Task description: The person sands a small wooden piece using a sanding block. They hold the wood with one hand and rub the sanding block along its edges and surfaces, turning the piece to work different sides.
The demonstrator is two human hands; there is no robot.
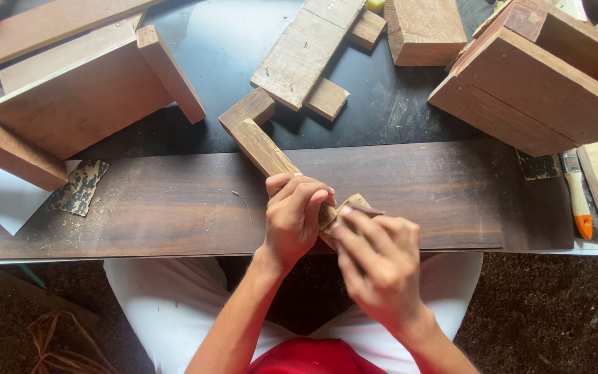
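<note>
My left hand (295,216) grips the near end of a narrow wooden bar (261,147) that lies diagonally on a dark brown plank (160,201); a short crosspiece (247,109) is fixed at the bar's far end. My right hand (380,262) presses a small folded piece of sandpaper (351,208) against the bar's near end, right beside my left fingers. The right hand looks slightly blurred.
A wooden box-like assembly (77,97) lies at the left, another wooden box (541,76) at the right. Loose boards and blocks (306,55) lie at the back. A paintbrush with an orange handle (577,197) rests at the right edge. Worn sandpaper (79,187) lies left.
</note>
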